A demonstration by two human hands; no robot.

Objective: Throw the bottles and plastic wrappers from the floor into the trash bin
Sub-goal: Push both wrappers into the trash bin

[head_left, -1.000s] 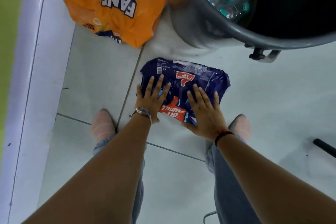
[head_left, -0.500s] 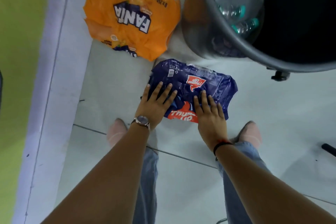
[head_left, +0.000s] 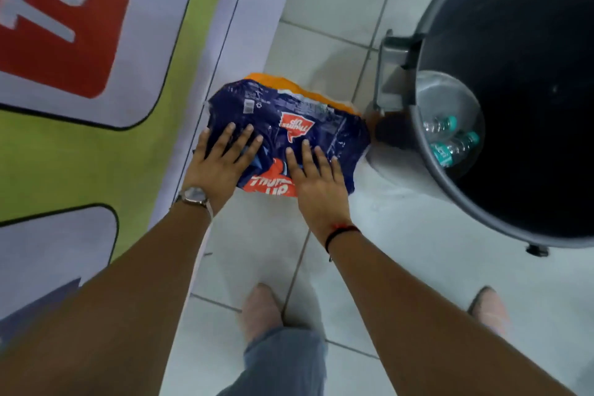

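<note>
A dark blue Thums Up plastic wrapper [head_left: 289, 113] is spread out at floor level, and both my hands are on it. My left hand [head_left: 221, 167] grips its left edge and my right hand [head_left: 318, 180] its lower right part, fingers splayed over the top. An orange wrapper [head_left: 308, 92] lies beneath it, with only its far edge showing. The grey trash bin [head_left: 475, 212] stands open just to the right. Inside it are two clear bottles [head_left: 450, 146] with teal labels.
A printed green, red and white banner [head_left: 96, 106] covers the left side. The bin's grey hinge bracket [head_left: 392, 55] sticks out toward the wrappers. My feet in pink shoes [head_left: 260, 309] [head_left: 488, 305] stand on the white tile floor.
The blue wrapper has moved up and left with both hands, and now it covers the orange wrapper. The view has swung, so the bin sits further right.
</note>
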